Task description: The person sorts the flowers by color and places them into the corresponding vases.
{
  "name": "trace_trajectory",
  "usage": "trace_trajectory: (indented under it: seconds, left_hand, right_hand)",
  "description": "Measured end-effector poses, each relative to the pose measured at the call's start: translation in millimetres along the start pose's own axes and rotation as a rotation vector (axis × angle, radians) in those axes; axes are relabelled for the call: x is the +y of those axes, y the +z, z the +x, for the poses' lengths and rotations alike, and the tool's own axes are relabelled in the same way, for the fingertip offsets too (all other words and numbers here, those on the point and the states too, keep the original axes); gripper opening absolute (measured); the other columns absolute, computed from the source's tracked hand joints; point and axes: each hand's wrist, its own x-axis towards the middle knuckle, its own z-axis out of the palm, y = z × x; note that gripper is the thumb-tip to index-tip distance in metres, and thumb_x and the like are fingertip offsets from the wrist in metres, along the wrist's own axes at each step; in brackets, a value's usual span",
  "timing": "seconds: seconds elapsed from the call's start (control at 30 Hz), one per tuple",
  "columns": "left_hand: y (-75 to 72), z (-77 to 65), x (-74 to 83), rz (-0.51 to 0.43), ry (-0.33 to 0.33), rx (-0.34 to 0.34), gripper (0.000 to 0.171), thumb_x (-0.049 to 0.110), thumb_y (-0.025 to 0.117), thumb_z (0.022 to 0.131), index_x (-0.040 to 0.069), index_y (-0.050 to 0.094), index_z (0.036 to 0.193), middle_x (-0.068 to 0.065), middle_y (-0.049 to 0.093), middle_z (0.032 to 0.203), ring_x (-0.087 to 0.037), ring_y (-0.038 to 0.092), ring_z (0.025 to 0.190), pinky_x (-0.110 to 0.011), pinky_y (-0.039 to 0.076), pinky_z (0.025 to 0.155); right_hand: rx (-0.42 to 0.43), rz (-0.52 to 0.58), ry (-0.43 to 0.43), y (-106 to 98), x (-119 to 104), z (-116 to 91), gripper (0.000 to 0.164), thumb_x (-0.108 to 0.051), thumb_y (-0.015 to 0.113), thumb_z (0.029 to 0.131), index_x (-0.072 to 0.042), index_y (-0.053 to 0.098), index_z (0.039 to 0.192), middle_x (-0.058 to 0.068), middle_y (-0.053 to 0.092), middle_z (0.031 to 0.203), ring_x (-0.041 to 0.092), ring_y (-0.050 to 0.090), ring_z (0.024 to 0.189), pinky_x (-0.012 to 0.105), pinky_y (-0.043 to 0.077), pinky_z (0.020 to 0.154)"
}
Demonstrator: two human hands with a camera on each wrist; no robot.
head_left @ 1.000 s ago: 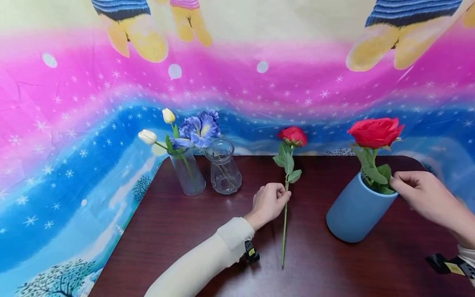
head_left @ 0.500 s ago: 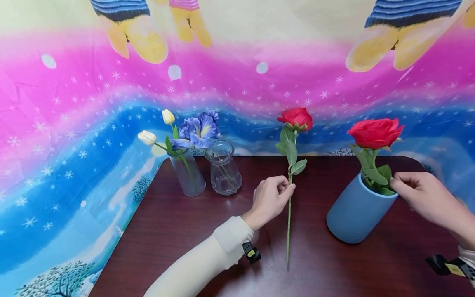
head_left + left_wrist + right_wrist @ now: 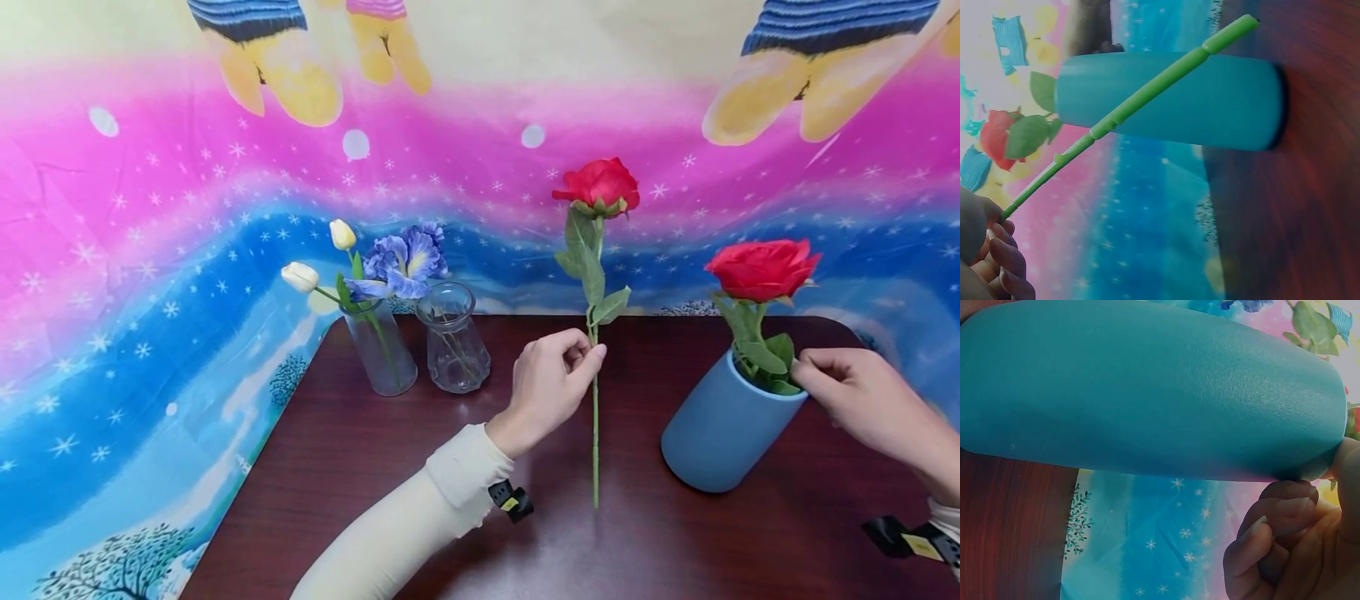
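My left hand pinches a long-stemmed red rose between thumb and fingers, partway down the stem below its leaves. The rose stands upright, its bloom high in front of the backdrop. In the left wrist view the bare green stem runs out past the fingers, crossing in front of the blue vase. My right hand grips the rim of that blue vase, thumb and fingers at its right side. Another red rose with green leaves sits in the vase, its lower stem hidden inside.
On the left of the dark wooden table stands a narrow glass vase with white tulips. A wider glass vase is beside it, a blue-purple iris behind its rim. A printed cloth hangs behind the table.
My left hand has risen slightly and moved a little right, lifting the rose so its bloom and stem end are higher. The right hand and blue vase have stayed put.
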Motion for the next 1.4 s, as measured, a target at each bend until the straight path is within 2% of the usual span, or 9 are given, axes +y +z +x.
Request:
trace_trajectory:
  seconds: [0.23, 0.8, 1.23, 1.4]
  left_hand:
    - [-7.7, 9.8, 11.9, -0.022, 0.033, 0.028, 0.021, 0.029, 0.068, 0.096, 0.019, 0.068, 0.077, 0.009, 0.057, 0.062, 0.001, 0.046, 0.056, -0.017, 0.034, 0.053]
    - [-22.6, 30.2, 42.8, -0.17, 0.112, 0.063, 0.02, 0.027, 0.066, 0.098, 0.013, 0.07, 0.085, 0.002, 0.061, 0.068, -0.003, 0.05, 0.06, -0.017, 0.039, 0.058]
    - [-18.6, 40.7, 67.4, -0.233, 0.178, 0.071, 0.019, 0.025, 0.064, 0.099, 0.01, 0.07, 0.09, 0.0, 0.063, 0.072, -0.001, 0.053, 0.065, -0.013, 0.044, 0.062]
    - [-17.7, 46.4, 77.7, -0.245, 0.173, 0.065, 0.019, 0.026, 0.064, 0.099, 0.01, 0.071, 0.093, 0.0, 0.064, 0.075, 0.0, 0.055, 0.067, -0.012, 0.045, 0.065]
  right_hand:
    - [0.001, 0.005, -0.002, 0.3, 0.4, -0.1, 0.039, -0.017, 0.042, 0.105, -0.005, 0.033, 0.069, -0.008, 0.029, 0.053, 0.015, 0.03, 0.043, 0.034, 0.023, 0.046]
    - [0.011, 0.016, -0.009, 0.6, 0.8, -0.2, 0.039, -0.016, 0.043, 0.105, -0.005, 0.033, 0.069, -0.007, 0.03, 0.053, 0.014, 0.03, 0.042, 0.033, 0.023, 0.046]
    - [0.019, 0.016, -0.014, 0.7, 1.1, -0.6, 0.039, -0.017, 0.044, 0.105, -0.005, 0.034, 0.069, -0.007, 0.031, 0.052, 0.013, 0.031, 0.042, 0.032, 0.023, 0.046]
    - [0.019, 0.018, -0.012, 1.0, 0.4, -0.6, 0.04, -0.017, 0.043, 0.106, -0.005, 0.034, 0.069, -0.007, 0.031, 0.052, 0.014, 0.03, 0.042, 0.033, 0.023, 0.045]
